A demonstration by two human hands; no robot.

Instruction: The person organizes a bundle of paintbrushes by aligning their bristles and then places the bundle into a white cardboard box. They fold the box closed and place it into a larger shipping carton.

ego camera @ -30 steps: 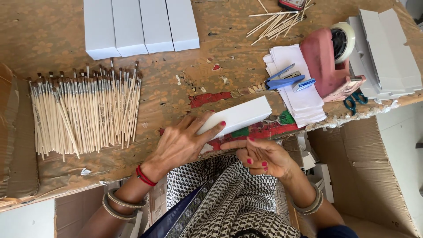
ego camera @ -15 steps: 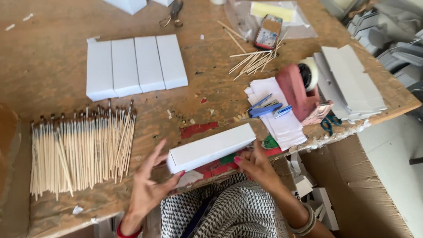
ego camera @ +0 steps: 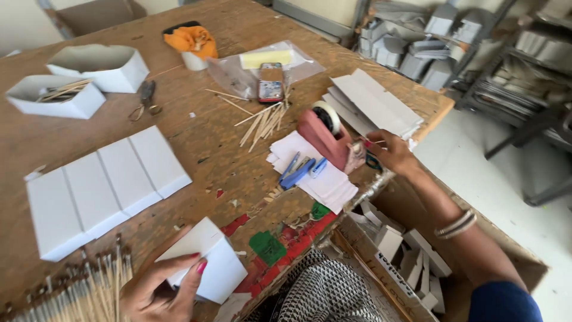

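Left hand (ego camera: 158, 286) gripped the white box (ego camera: 205, 265) at the near worktop (ego camera: 202, 143) edge, fingers wrapped over its end, sticks (ego camera: 71, 292) bundled just beside. Judged best to keep the box pinned steady, seam up. Row of flat boxes (ego camera: 104, 188) lay behind; scissors (ego camera: 145, 98) and two open cartons well beyond. Loose sticks (ego camera: 262, 122), a phone (ego camera: 271, 83) and pens (ego camera: 301, 170) on paper sat between the hands. Right hand (ego camera: 387, 152) reached the tape dispenser (ego camera: 325, 134), fingers curled at its cutter; whether tape was pinched, cannot tell. Pens lay close to the return path.
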